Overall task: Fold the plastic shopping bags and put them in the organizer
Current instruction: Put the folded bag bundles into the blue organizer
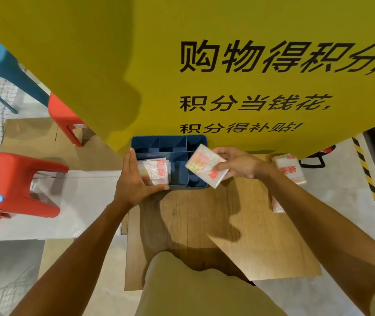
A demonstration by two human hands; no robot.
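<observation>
— Where's our folded bag [206,168]?
— We pinch it in our right hand [239,165], over the blue organizer's [170,142] right side.
— And our left hand [134,179]?
— Fingers straight against the organizer's left wall, thumb along its near edge, beside the bags [154,171] already inside.

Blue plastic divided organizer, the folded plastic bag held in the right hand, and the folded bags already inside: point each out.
Blue plastic divided organizer [173,142]: head view, far divider.
Folded plastic bag held in the right hand [201,165]: head view, upper face.
Folded bags inside the organizer [157,171]: head view, printed top.
</observation>
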